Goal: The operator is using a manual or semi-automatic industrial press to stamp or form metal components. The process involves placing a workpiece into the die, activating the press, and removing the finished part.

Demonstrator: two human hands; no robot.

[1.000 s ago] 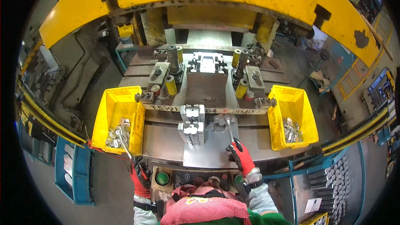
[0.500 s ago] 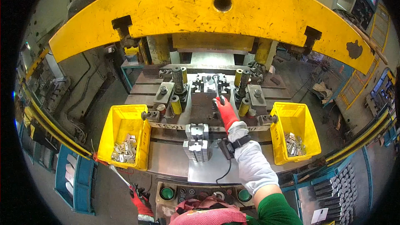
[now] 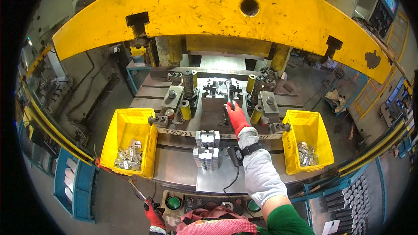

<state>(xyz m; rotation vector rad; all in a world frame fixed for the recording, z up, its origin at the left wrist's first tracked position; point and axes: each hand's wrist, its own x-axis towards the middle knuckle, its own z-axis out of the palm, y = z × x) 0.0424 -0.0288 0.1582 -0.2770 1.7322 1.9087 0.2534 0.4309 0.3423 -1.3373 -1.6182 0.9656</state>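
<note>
Big yellow press frame (image 3: 209, 13) arches at twelve o'clock over the metal die (image 3: 220, 91). Two yellow bins (image 3: 126, 126) sit at nine and three. At centre, the right hand (image 3: 236, 116) grips a thin tool (image 3: 228, 89) on the die. At six, the left hand (image 3: 153, 211) grips a rod (image 3: 137, 190).

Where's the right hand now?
In the head view, the right hand reaches centre-right into the press die, holding a slim metal tool between the yellow-capped guide posts.
</note>
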